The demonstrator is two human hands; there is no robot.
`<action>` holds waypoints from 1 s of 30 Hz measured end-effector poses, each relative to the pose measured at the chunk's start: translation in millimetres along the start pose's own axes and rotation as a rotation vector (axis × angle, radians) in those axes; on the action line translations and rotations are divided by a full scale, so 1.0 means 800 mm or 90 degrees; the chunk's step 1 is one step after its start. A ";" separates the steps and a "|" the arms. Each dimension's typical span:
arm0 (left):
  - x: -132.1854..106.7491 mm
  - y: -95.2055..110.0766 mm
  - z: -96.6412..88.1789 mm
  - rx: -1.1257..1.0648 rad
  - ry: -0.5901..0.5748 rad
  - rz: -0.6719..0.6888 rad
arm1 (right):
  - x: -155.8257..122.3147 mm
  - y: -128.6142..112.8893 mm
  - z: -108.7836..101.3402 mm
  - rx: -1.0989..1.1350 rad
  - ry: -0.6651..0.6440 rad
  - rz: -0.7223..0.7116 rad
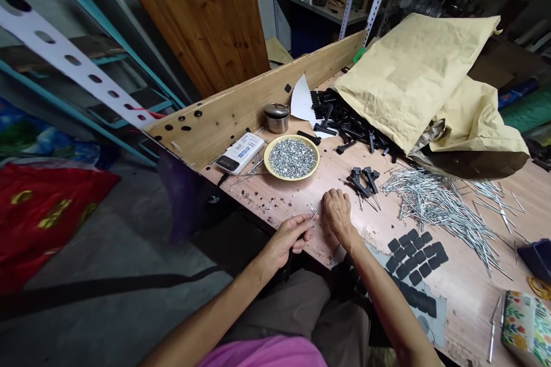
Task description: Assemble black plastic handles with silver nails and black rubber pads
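My left hand (287, 238) is at the table's near edge, thumb and fingers pinching a thin metal rod (314, 215) whose tip points up. Just right of it, my right hand (337, 210) rests low over the tabletop with its fingers curled; whatever they hold is hidden. Small metal nuts (313, 208) lie scattered beside both hands. Beyond them stands a yellow bowl (267, 167) full of small shiny metal pieces. To the right of my right hand, several black plastic parts with metal rods (364, 182) lie together.
A pile of metal rods (443, 206) covers the right side. Black square pads (415, 255) lie on a grey sheet. A large paper sack (413, 80) rests over black plastic parts (333, 114). A white device (241, 152) and a lidded metal pot (276, 119) stand near the wooden side board (232, 106).
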State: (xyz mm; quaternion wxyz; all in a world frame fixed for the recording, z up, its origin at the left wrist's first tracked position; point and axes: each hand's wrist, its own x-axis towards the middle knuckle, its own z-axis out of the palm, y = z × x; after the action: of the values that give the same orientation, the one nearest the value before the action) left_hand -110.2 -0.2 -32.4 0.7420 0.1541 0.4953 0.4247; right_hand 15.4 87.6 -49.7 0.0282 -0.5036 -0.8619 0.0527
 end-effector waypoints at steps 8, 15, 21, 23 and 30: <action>-0.013 0.003 0.020 0.045 -0.043 0.052 | -0.056 0.005 -0.015 0.538 0.192 0.111; -0.022 -0.013 0.052 0.086 -0.118 0.076 | -0.114 -0.004 -0.038 0.839 0.260 0.255; -0.034 -0.024 0.066 0.119 -0.136 0.101 | -0.140 -0.003 -0.050 0.796 0.338 0.215; -0.038 -0.025 0.069 0.130 -0.147 0.109 | -0.148 -0.003 -0.049 0.745 0.373 0.178; -0.049 -0.028 0.078 0.163 -0.165 0.107 | -0.170 0.002 -0.041 0.583 0.455 0.121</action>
State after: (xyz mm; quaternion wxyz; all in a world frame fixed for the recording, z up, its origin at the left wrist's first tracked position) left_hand -51.3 -32.1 5.8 0.7357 0.3414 0.4314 0.3950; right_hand 86.9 -27.8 -16.9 0.5266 -0.5015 -0.6396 0.2491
